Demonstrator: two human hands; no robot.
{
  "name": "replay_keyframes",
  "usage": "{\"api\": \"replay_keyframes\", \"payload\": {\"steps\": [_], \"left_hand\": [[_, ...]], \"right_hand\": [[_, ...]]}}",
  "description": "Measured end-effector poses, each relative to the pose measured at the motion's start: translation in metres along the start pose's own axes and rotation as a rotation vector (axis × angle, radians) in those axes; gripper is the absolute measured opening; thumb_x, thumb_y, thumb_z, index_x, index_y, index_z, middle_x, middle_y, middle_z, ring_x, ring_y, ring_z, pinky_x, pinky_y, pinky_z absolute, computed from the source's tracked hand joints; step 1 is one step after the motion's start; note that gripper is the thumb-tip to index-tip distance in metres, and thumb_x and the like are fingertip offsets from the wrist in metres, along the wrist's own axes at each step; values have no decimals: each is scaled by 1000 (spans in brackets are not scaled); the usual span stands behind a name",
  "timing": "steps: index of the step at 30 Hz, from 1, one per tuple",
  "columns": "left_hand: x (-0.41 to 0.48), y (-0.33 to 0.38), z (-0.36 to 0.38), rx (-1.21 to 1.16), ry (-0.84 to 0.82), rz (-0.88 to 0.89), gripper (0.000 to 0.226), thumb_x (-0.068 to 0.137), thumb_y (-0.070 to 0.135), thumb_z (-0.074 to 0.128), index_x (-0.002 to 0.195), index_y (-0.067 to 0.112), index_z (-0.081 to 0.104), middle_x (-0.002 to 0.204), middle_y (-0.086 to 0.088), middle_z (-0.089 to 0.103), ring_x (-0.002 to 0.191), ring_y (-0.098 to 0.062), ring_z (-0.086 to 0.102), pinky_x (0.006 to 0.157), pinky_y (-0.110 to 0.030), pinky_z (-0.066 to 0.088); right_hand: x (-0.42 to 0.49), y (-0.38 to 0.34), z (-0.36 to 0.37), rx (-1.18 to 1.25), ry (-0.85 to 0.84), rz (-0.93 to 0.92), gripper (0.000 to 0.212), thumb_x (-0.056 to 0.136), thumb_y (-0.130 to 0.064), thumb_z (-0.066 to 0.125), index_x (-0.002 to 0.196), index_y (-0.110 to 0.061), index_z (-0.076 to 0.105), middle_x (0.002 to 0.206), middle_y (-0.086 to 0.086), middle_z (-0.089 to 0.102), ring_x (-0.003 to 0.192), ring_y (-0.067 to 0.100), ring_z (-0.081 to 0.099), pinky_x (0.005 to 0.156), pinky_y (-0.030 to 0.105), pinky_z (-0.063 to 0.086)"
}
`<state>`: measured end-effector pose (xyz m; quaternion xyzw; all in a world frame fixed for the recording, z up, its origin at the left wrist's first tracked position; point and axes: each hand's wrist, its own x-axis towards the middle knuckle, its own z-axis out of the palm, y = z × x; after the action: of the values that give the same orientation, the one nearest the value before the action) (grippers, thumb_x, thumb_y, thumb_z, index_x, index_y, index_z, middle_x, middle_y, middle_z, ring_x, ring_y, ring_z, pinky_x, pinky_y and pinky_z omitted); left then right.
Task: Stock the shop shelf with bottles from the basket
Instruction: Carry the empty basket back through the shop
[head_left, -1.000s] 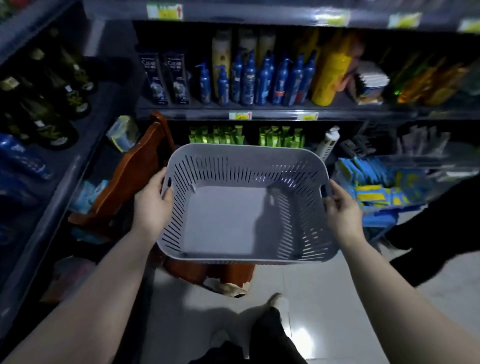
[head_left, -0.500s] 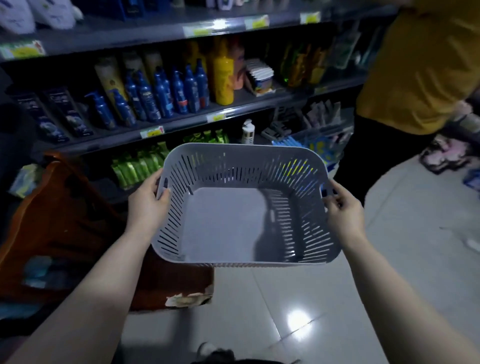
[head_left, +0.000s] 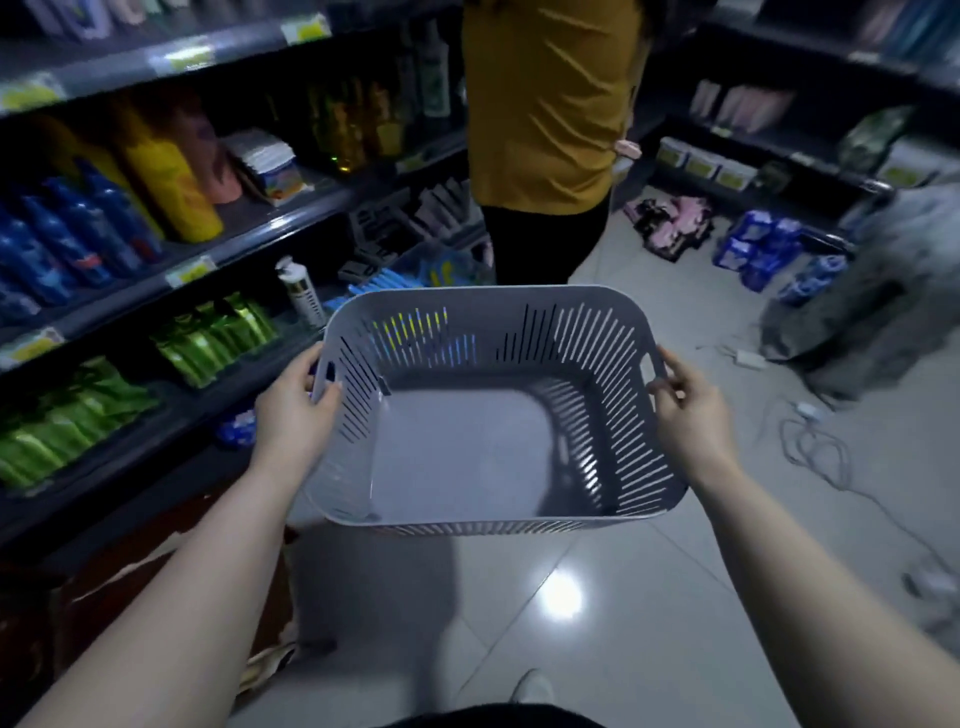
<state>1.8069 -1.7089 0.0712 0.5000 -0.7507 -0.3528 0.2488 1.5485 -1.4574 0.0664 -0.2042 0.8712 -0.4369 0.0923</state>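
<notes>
A: Basket position?
B: The grey slotted basket (head_left: 488, 293) is carried in front of the body, above the floor. The left hand (head_left: 298, 410) grips the left rim by its handle slot and the right hand (head_left: 685, 410) grips the right rim, fingers curled over both edges. Its long axis runs side to side, across the body.
A: Contents?
B: None showing. Bare bottom, no bottles in it.
A: Shelf from there?
B: The shop shelf (head_left: 270, 231) lies off to the left, so the left hand is nearer to it. The blue bottles (head_left: 78, 234) and a yellow bottle (head_left: 166, 176) stand on the middle tier, with green pouches (head_left: 218, 338) below. A white pump bottle (head_left: 298, 291) stands near the basket's far left corner.
A: Room?
B: Glossy tile floor (head_left: 519, 597), dim light. A person in a yellow shirt (head_left: 545, 104) stands just beyond the basket, in the aisle. A loose cable (head_left: 815, 447) lies on the floor to the right. Judgement: stocking looks finished, and any carry forward must skirt that person.
</notes>
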Motion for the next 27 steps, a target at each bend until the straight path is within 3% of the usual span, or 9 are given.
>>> {"api": "replay_keyframes", "payload": {"steps": [3, 7, 10, 13, 15, 18, 21, 27], "left_hand": [[-4, 35, 35, 11, -27, 74, 46, 87, 9, 62, 132, 20, 57, 94, -2, 65, 86, -10, 56, 74, -21, 35], [-5, 68, 80, 2, -76, 139, 47, 85, 10, 64, 131, 20, 58, 90, -5, 65, 85, -15, 60, 73, -21, 35], [-5, 92, 111, 1, -158, 186, 46, 87, 11, 64, 132, 18, 56, 95, -5, 67, 84, -12, 57, 73, -20, 35], [1, 114, 141, 27, -249, 249, 46, 88, 13, 62, 133, 18, 54, 95, 2, 63, 88, -13, 58, 75, -25, 38], [9, 127, 161, 53, -304, 288, 46, 89, 17, 61, 134, 21, 54, 99, 1, 66, 89, -14, 60, 74, -28, 40], [19, 152, 192, 79, -382, 325, 45, 90, 22, 61, 134, 25, 54, 109, 1, 68, 93, -15, 62, 74, -28, 41], [23, 177, 223, 49, -486, 362, 46, 91, 21, 60, 136, 25, 53, 111, 0, 69, 91, -10, 61, 79, -27, 46], [30, 214, 285, 13, -684, 454, 49, 90, 20, 61, 137, 27, 50, 116, 0, 68, 104, -16, 64, 92, -38, 51]], "right_hand": [[6, 29, -34, -6, 73, 3, 45, 95, -13, 50, 136, -30, 52, 92, 3, 67, 79, 32, 63, 65, 32, 47], [9, 65, -73, 5, 163, 76, 45, 93, -12, 51, 134, -31, 54, 90, 3, 67, 77, 30, 63, 66, 30, 47], [7, 84, -98, -1, 241, 115, 45, 93, -9, 51, 134, -26, 56, 94, 3, 67, 71, 30, 59, 58, 12, 42], [4, 100, -119, -19, 324, 179, 45, 93, -7, 52, 133, -25, 57, 93, 4, 65, 63, 14, 53, 51, 2, 36], [2, 108, -130, -25, 365, 221, 43, 93, -8, 53, 132, -25, 57, 92, 2, 64, 65, 11, 55, 52, 9, 36], [2, 120, -144, -37, 430, 281, 43, 93, -11, 54, 133, -26, 56, 89, 1, 63, 75, 22, 60, 66, 23, 40], [1, 135, -159, -32, 510, 366, 42, 92, -13, 55, 132, -26, 57, 97, 4, 66, 81, 21, 60, 77, 28, 44], [-7, 150, -184, -14, 660, 461, 42, 92, -13, 57, 131, -28, 57, 99, -1, 66, 70, 13, 59, 68, 26, 44]]}}
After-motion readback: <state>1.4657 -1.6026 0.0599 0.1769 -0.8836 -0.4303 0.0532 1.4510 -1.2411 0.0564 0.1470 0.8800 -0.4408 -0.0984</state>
